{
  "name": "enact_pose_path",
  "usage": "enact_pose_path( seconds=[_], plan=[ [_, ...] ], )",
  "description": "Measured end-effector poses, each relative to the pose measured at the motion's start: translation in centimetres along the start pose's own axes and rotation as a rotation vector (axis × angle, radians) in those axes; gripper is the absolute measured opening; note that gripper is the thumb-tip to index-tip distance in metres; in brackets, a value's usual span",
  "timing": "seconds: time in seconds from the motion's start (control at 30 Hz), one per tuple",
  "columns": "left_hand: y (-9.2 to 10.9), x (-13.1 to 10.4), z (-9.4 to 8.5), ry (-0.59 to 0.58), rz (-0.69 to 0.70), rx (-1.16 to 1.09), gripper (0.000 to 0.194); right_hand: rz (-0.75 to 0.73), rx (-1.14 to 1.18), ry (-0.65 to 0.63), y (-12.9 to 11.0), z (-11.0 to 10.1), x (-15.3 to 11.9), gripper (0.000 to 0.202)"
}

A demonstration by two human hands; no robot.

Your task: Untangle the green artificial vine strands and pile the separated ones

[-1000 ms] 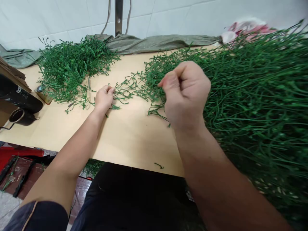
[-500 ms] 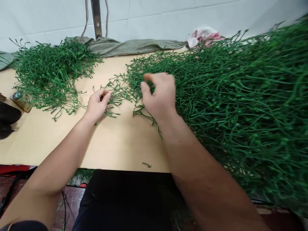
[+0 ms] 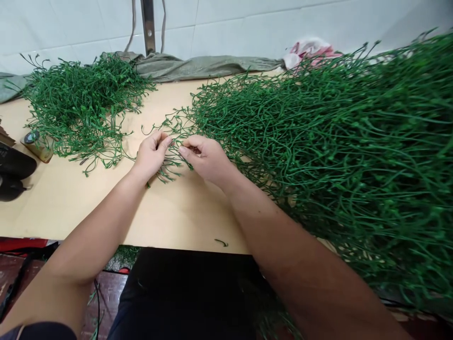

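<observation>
My left hand (image 3: 151, 155) is closed in a pinch on a few thin, dark green artificial-looking stems (image 3: 169, 175), whose small forked tips stick out below and beside the fingers. Just to its right, my right hand (image 3: 207, 158) pinches with thumb and forefinger at a green stem tip (image 3: 178, 143). Only a narrow gap separates the fingertips of both hands. Loose stems (image 3: 179, 120) lie on the table behind them. A large heap of long green stems (image 3: 318, 127) fills the right side, its near edge close beside my right hand.
A smaller stem pile (image 3: 85, 104) lies at the back left. Near it are a small jar (image 3: 38, 145) and black objects (image 3: 16, 163). Grey-green cloth (image 3: 205, 66) and a pink-white cloth (image 3: 309, 53) line the wall. One short stem piece (image 3: 221, 242) rests by the table's (image 3: 170, 222) front edge.
My right hand has come left and down from the edge of the large heap to beside my left hand, its fingers closing into a pinch. My left hand keeps its pinch.
</observation>
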State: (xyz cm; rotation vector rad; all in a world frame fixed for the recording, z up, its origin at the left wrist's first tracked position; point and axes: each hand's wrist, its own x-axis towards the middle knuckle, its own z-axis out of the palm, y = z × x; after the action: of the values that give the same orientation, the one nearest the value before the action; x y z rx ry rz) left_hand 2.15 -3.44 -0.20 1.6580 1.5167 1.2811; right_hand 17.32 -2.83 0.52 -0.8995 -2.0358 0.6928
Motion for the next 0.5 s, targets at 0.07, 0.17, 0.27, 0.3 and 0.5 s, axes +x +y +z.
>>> enact_pose_path(
  seconds=[0.07, 0.17, 0.27, 0.3, 0.5],
  plan=[
    [-0.7, 0.2, 0.0, 0.005, 0.006, 0.032, 0.018, -0.024, -0.023, 0.003, -0.2, -0.1, 0.0, 0.027],
    [-1.5, 0.4, 0.1, -0.011, 0.014, 0.123, 0.015, -0.054, -0.066, -0.013, -0.2, -0.2, -0.1, 0.028],
    [-1.5, 0.4, 0.0, -0.042, -0.001, 0.226, 0.013, -0.120, -0.103, -0.052, -0.3, -0.3, -0.2, 0.026],
    [-1.3, 0.3, 0.0, -0.051, -0.007, 0.252, 0.014, -0.144, -0.109, -0.060, -0.5, -0.4, -0.3, 0.026],
    [-1.5, 1.1, -1.4, 0.136, -0.140, 0.441, 0.015, -0.228, 0.053, 0.008, -2.8, -2.0, -1.5, 0.032]
  ],
)
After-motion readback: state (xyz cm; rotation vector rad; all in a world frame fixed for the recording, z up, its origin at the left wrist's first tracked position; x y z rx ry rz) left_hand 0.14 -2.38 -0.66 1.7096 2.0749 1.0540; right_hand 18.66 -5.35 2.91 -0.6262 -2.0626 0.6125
